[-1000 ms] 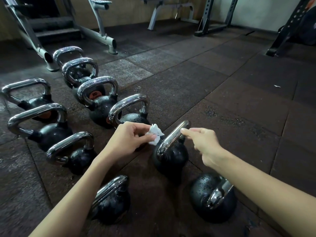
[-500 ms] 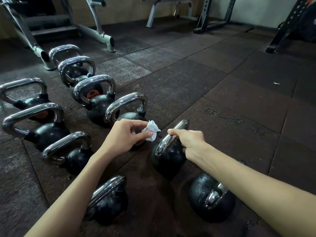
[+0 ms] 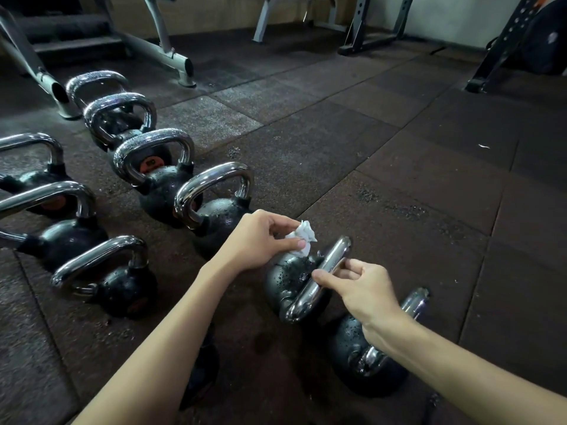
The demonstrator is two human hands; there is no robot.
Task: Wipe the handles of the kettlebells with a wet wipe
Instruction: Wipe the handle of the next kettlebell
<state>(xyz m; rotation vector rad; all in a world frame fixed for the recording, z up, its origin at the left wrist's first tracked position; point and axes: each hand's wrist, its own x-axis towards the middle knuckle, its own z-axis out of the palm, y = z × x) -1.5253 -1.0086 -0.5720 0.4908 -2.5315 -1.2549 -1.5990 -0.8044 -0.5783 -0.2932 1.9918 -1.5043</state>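
Fingers [image 3: 280, 219] of the left hand [image 3: 260, 237] are curled, and with the thumb they pinch a crumpled white wet wipe [image 3: 303, 233], most of which sticks out past the fingertips. The right hand [image 3: 362, 286] pinches the chrome handle [image 3: 336, 253] of the nearest kettlebell [image 3: 285, 277]. Its thumb lies on the left face of the bar, its forefinger bends over the right face, and the other fingers are folded in beneath. That handle shows almost edge-on, running from 1 o'clock down to 7 o'clock beside the black, droplet-flecked ball. The wipe hangs above the ball at about 10 o'clock from the right thumb, just beside the handle. Whether it touches the ball cannot be told.

At 5 o'clock from the held bell, partly under the right wrist, sits a second kettlebell [image 3: 340, 348]. At 10 o'clock from the left hand a row of four kettlebells [image 3: 221, 217] runs off toward 11 o'clock, handles upright. A second row of three [image 3: 122, 291] lies at 9 o'clock, and another bell [image 3: 202, 363] is mostly hidden under the left forearm at 7 o'clock. All sit on dark rubber floor tiles [image 3: 399, 179]. Grey machine legs [image 3: 171, 56] stand far off at 11 o'clock, and black rack feet [image 3: 377, 44] at 12 to 1 o'clock.
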